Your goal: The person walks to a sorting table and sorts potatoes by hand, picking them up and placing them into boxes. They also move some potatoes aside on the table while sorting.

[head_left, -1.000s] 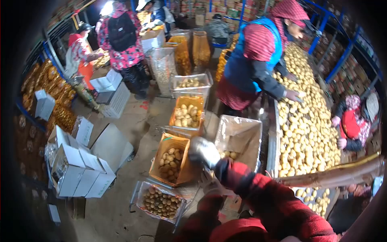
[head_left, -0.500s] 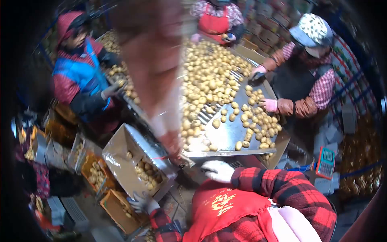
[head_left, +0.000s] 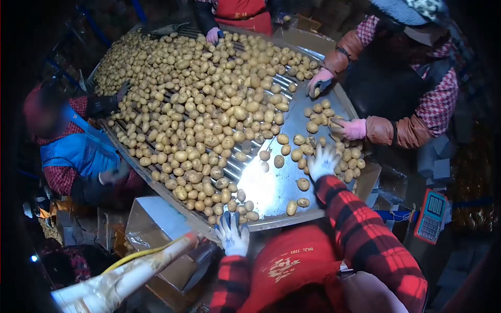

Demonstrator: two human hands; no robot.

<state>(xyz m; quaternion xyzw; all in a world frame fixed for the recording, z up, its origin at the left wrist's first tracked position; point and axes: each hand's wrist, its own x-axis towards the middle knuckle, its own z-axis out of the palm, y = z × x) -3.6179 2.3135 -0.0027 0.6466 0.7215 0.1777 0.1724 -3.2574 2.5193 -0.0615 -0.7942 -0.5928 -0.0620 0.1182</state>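
Note:
Many potatoes [head_left: 203, 115] cover a metal sorting table [head_left: 261, 190] with a slatted part and a smooth steel part. My left hand [head_left: 233, 235], in a white and grey glove, rests at the table's near edge, its fingers spread against potatoes by the rim. Out on the right of the steel part, my right hand [head_left: 323, 161] in a white glove reaches among loose potatoes, fingers apart. Both my sleeves are red and black checked.
A co-worker's pink-gloved hands [head_left: 350, 128] work at the right edge. Other people stand at the left and far sides. A pole [head_left: 125, 271] crosses the lower left over a cardboard box [head_left: 138, 229]. A scale display [head_left: 432, 216] is at right.
My left hand has moved from the box up to the table edge. My right hand has reached forward and right onto the potatoes. The view has shifted, and the pole now lies lower left.

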